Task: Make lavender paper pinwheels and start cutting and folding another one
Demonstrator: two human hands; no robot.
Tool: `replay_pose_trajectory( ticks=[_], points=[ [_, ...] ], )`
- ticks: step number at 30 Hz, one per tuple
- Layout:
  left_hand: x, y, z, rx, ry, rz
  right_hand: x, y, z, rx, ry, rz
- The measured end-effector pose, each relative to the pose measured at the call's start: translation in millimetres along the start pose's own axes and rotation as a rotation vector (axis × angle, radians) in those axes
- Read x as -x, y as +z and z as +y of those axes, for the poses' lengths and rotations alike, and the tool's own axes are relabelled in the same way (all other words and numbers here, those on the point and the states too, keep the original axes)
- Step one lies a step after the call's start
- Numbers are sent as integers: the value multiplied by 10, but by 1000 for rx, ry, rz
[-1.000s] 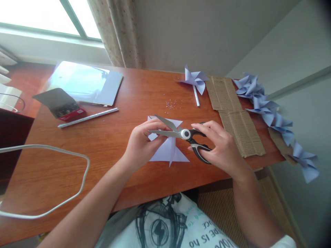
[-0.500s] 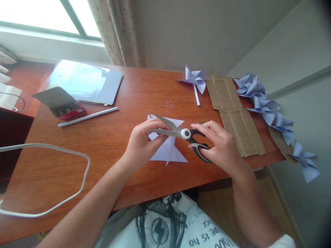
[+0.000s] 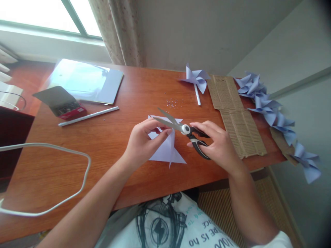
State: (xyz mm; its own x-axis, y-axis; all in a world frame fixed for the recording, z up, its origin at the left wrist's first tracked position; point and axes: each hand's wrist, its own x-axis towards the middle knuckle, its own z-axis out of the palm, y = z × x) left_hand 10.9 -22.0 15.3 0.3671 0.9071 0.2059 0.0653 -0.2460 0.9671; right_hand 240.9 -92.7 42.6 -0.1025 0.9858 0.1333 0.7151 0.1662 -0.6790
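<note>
My left hand (image 3: 144, 139) pinches a sheet of pale lilac paper (image 3: 164, 151) with pointed, cut corners, near its middle; part of the sheet is hidden under the fingers. My right hand (image 3: 216, 143) grips the black-and-grey handles of a pair of scissors (image 3: 185, 130). Their blades are parted and point left, just above the paper and close to my left fingertips. Toward the back of the table lies a finished paper pinwheel (image 3: 196, 78) on a white stick.
Flattened corrugated cardboard (image 3: 240, 117) lies at the right, with several lilac pinwheels (image 3: 269, 106) beyond it. Tiny scraps (image 3: 174, 102) dot the table (image 3: 139, 93). On the left are a patterned paper stick (image 3: 89, 116), an open red box (image 3: 72, 112), a shiny folder (image 3: 113, 82) and a white cable (image 3: 86, 172).
The scissors have swung so the blades tilt up to the left, and their opening has narrowed. My left thumb and fingers have shifted slightly on the paper.
</note>
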Motion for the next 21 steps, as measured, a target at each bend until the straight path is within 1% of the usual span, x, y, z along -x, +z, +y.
replay_pose_trajectory(
  ticks=[2, 4, 6, 9, 10, 12, 16, 21],
  points=[
    [-2, 7, -8, 15, -47, 20, -37, 25, 22, -144, 102, 36],
    [0, 12, -24, 49, -102, 41, -96, 48, 60, -356, 234, 50],
    [2, 13, -44, 73, -156, 71, -178, 69, 114, -585, 337, -15],
    [2, 9, -59, 109, -212, 105, -316, 112, 209, -895, 406, -193],
    [1, 6, -59, 123, -220, 112, -357, 129, 238, -987, 430, -228],
    [-3, 1, -56, 150, -224, 124, -418, 162, 284, -1110, 477, -249],
    [-6, -6, -57, 158, -222, 131, -438, 196, 340, -1176, 535, -234],
    [10, -5, -79, 116, -200, 121, -400, 203, 411, -1067, 515, -138]
  ],
)
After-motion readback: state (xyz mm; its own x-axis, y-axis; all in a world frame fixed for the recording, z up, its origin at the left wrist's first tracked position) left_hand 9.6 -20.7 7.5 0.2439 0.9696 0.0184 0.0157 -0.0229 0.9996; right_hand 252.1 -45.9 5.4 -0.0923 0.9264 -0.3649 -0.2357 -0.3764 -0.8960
